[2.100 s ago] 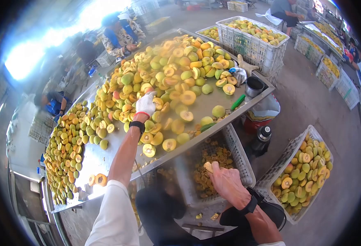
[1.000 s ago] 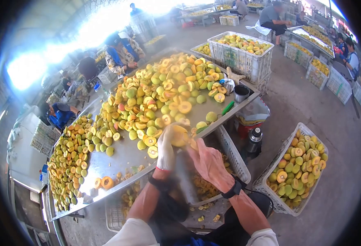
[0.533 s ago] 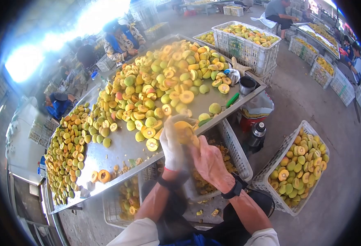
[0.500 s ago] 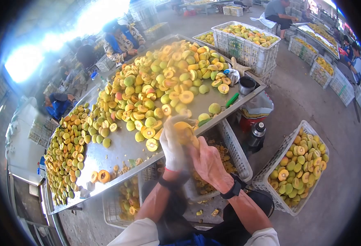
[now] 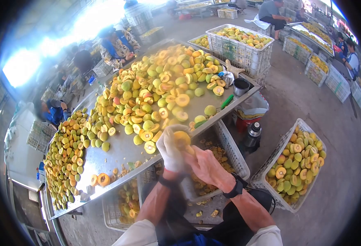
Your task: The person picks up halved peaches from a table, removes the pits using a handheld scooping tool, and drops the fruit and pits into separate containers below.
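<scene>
The white-gloved left hand (image 5: 170, 147) curls its fingers around a halved yellow-orange round fruit (image 5: 182, 138), while the bare right hand (image 5: 208, 166) pinches a small tan object (image 5: 190, 151) against it.

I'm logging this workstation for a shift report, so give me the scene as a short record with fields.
Left hand: white-gloved, holding a cut yellow fruit
Right hand: bare, fingers closed beside that fruit; what they grip is mostly hidden
Surface: metal table with a large heap of whole and cut fruit
Table corner: dark metal cup, green object nearby
Below table edge: crate holding yellow scraps
Floor, right: flask upright; crate full of fruit
Across table: a person
</scene>
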Available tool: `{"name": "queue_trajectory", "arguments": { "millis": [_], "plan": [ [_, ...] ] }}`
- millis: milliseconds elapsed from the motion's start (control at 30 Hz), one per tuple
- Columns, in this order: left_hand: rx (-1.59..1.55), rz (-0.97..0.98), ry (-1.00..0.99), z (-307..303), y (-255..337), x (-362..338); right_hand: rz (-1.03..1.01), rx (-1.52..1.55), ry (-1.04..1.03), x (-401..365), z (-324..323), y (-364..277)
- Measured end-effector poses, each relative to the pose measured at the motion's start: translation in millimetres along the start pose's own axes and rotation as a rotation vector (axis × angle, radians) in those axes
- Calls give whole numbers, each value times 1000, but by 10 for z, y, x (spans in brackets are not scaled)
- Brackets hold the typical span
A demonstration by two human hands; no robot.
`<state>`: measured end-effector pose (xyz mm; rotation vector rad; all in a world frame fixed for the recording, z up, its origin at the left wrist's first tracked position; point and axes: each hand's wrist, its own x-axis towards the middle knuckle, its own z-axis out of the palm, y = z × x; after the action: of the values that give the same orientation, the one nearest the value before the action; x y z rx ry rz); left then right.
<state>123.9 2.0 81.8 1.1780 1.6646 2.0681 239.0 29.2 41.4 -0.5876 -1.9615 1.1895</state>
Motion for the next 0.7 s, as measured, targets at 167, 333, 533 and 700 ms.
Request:
{"name": "queue_trajectory", "arguments": {
  "millis": [167, 333, 533, 700],
  "plan": [
    [-16, -67, -179, -52, 25, 17, 295, 401, -221, -8, -135, -42],
    [-186, -289, -395, -94, -100, 117, 691, 795, -430, -56, -325, -143],
    [-224, -327, -424, -24, -150, 113, 568, 516, -251, -86, -209, -47],
    [-561, -639, -252, 106, -346, 125, 98, 142, 20, -147, -81, 73]
  ]
}}
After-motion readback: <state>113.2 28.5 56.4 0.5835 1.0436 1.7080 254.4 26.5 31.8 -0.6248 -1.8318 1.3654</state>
